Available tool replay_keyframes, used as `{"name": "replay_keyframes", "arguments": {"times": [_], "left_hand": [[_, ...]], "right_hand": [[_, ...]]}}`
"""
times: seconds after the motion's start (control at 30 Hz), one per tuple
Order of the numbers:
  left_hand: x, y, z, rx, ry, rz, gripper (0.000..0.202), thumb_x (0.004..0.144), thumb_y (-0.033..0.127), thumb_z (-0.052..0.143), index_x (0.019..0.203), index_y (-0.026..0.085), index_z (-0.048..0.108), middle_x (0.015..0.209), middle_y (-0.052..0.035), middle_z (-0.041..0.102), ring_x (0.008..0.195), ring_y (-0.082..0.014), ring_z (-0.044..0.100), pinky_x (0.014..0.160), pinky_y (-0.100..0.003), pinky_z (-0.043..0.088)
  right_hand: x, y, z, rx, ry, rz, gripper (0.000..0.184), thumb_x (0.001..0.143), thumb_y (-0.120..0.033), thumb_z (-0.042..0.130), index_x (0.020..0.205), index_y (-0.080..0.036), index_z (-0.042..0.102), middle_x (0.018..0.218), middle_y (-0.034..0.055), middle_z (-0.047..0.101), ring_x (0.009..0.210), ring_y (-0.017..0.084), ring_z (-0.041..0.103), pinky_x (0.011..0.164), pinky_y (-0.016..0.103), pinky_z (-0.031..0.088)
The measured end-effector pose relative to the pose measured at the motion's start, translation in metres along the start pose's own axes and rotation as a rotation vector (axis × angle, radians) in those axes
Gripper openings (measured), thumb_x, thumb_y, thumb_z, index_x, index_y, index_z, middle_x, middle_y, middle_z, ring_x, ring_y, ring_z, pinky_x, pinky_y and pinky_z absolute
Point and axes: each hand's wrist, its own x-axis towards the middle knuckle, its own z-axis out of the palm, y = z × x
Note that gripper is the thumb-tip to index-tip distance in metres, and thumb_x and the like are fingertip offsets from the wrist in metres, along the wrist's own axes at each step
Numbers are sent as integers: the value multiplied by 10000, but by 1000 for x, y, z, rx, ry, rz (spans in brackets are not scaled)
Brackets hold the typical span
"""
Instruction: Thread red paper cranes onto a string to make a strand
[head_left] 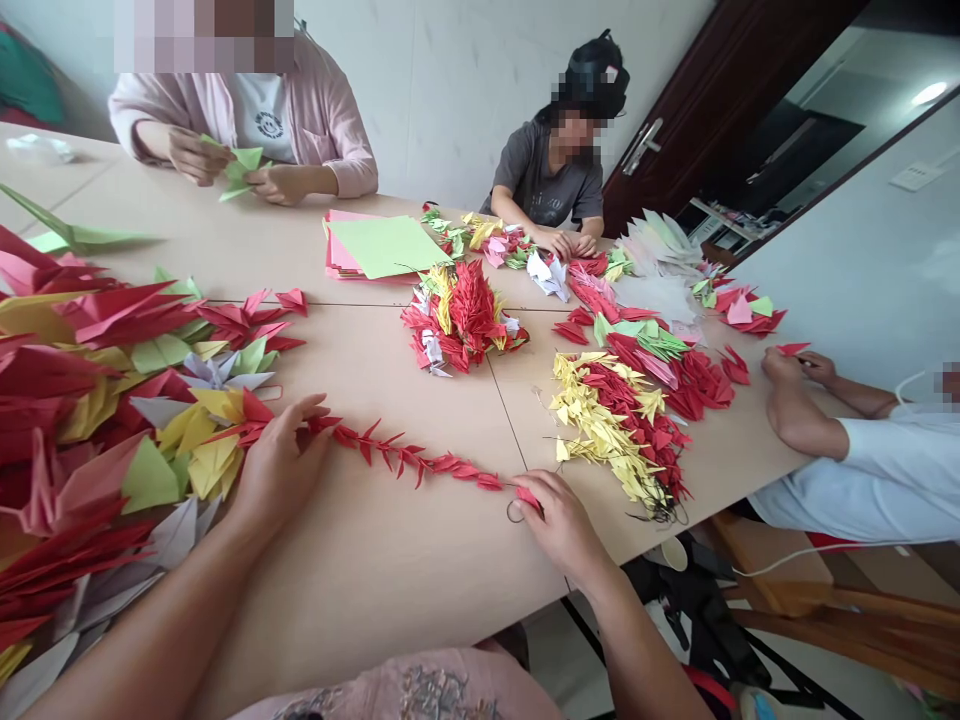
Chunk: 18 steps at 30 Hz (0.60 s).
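A string of red paper cranes [409, 458] lies stretched across the wooden table [390, 560] between my two hands. My left hand [281, 460] rests at its left end beside a big heap of red, yellow and green cranes [105, 400]; its fingers are curled on the strand's end. My right hand [559, 520] pinches the right end of the strand, where a thin thread loops on the table.
Three other people sit around the table folding paper. A stack of pink and green paper [382, 248] lies at the far middle. More crane piles: a red one [461, 315], a yellow-red one [619, 425]. A door [697, 110] stands behind.
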Motion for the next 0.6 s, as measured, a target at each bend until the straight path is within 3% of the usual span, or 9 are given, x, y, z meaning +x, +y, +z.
{"name": "replay_keyframes", "arguments": {"times": [0.2, 0.43, 0.6], "left_hand": [[1, 5, -2, 17, -12, -6, 450, 802, 378, 534, 1226, 230, 559, 1104, -71, 721, 940, -254, 685, 868, -400, 545], [0, 10, -1, 20, -49, -10, 498, 786, 415, 528, 1233, 196, 560, 1114, -116, 715, 1000, -305, 676, 917, -468, 526], [-5, 8, 3, -13, -110, 30, 548, 795, 415, 525, 1295, 193, 510, 1265, -138, 648, 1087, -287, 662, 966, -424, 517]], "right_hand": [[4, -1, 3, 57, 10, 8, 332, 874, -87, 494, 1167, -177, 621, 1146, 125, 653, 1093, 261, 617, 959, 452, 517], [6, -8, 4, 150, -10, 0, 377, 851, -73, 512, 1191, -200, 611, 1164, 106, 643, 1089, 244, 619, 962, 427, 519], [3, -14, 2, 248, -19, -18, 372, 850, -112, 541, 1201, -206, 618, 1170, 94, 653, 1062, 217, 643, 922, 367, 547]]}}
